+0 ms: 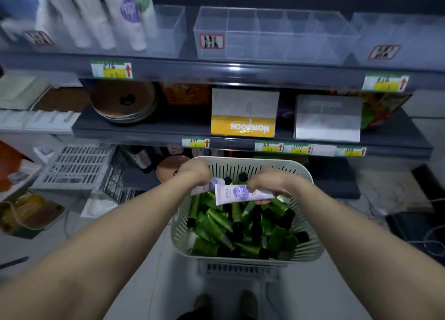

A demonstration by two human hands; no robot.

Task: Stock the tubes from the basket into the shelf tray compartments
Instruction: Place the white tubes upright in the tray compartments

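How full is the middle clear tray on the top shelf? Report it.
Empty. Every compartment of the tray shows only clear walls.

The cream basket [265,159] has slotted walls; its green tubes [216,219] have black caps. Over the basket a white tube [231,194] bears a round purple patch, and a second white tube [213,183] shows purple. The shelf [144,132] above is dark grey.

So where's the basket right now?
Head view, lower centre: the white basket sits below the yellow notebook box, full of green tubes, under the left hand and right hand.
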